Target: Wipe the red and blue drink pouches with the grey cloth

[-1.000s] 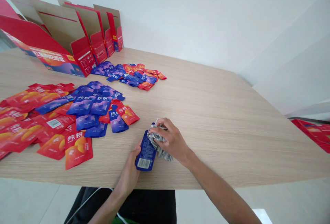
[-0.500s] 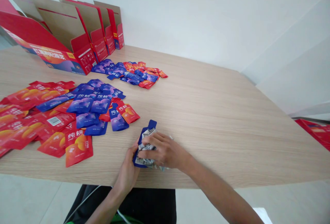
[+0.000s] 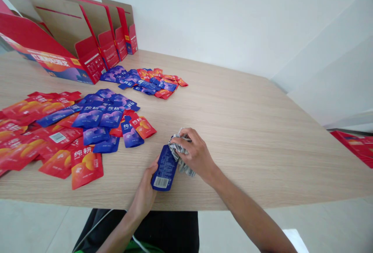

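Observation:
A blue pouch [image 3: 164, 167] lies back side up near the front edge of the wooden table [image 3: 247, 136], its barcode towards me. My left hand [image 3: 149, 185] pinches its lower left edge and holds it down. My right hand [image 3: 196, 154] is closed on a crumpled grey-and-white cloth [image 3: 180, 152] and presses it on the upper end of the pouch.
Several red and blue pouches [image 3: 58, 132] are spread over the left of the table. A smaller heap of pouches [image 3: 145, 82] lies further back. Open red cardboard boxes [image 3: 70, 39] stand at the back left. Red packaging [image 3: 355, 146] shows at the right edge.
My right hand with the cloth slid down over the pouch towards me, then back up to its far end. My left hand kept hold of the pouch.

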### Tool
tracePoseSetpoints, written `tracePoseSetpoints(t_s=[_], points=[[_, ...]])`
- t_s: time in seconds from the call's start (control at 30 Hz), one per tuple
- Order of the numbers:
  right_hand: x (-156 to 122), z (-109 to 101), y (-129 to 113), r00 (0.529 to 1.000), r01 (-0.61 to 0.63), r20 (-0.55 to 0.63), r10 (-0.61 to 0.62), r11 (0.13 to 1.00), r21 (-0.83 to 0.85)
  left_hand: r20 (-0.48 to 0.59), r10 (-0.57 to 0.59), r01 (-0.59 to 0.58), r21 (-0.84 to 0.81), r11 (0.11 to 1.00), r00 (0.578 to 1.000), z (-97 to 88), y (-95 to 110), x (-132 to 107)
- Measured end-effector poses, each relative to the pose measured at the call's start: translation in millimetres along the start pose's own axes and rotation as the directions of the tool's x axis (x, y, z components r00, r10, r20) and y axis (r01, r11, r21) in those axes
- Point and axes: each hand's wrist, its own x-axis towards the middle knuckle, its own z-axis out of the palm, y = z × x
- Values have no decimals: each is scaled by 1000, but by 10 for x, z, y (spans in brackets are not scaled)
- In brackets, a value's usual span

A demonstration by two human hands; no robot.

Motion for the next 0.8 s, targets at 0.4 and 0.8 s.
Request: tracePoseSetpoints(t_s=[0.4,0.8], points=[[-48,54,-234,882,430,196,-428,902,31,-188,262,-258,42,965,947,-116,-111,65],[-35,25,-150,897,407,189,-399,914,-1,-197,29,-75,-235,969,980,50,85,9]])
